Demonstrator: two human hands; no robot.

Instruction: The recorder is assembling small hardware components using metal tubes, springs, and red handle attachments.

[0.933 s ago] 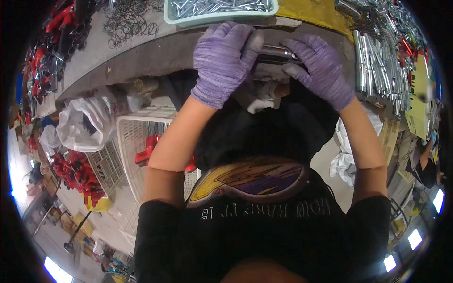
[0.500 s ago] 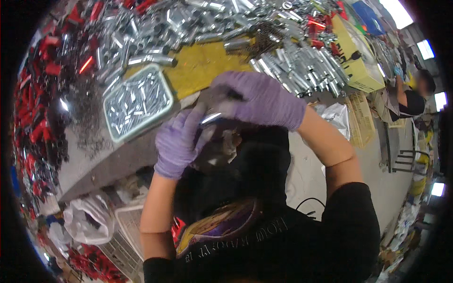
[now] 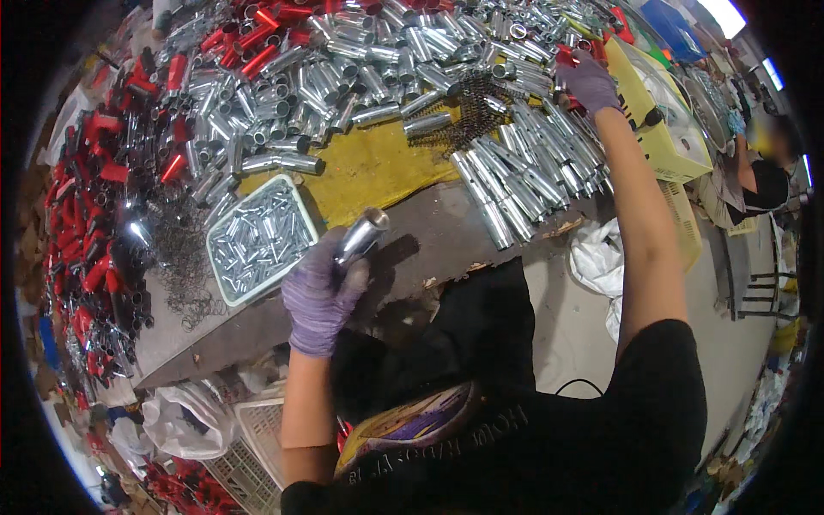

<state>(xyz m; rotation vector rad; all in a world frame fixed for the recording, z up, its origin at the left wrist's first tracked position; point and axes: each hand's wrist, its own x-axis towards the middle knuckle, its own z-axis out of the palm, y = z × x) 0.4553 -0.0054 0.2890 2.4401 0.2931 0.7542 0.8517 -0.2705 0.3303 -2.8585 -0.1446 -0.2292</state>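
My left hand (image 3: 319,296), in a purple glove with dark grey fingertips, is closed around a shiny metal tube (image 3: 364,233). The tube tilts up, its open end toward the far right, above the table's near edge. Far to the right, my gloved right hand (image 3: 592,84) reaches in among small red parts (image 3: 565,57) beside a yellow box. Its fingers point away and are partly hidden, so whether it grips one of them cannot be seen. Below that hand, several rows of long metal tubes (image 3: 524,167) lie side by side.
A pale green tray (image 3: 313,225) of small metal pins stands left of centre on the grey table (image 3: 446,232). Loose tubes (image 3: 335,81) pile up behind a yellow mat (image 3: 365,159), with springs (image 3: 472,107) nearby. Red-handled parts (image 3: 77,223) heap at the left. A yellow box (image 3: 639,112) stands right.
My hands were together in front of me and have come apart. The right has swung far right to the red parts; the left keeps the tube, now plainly visible.
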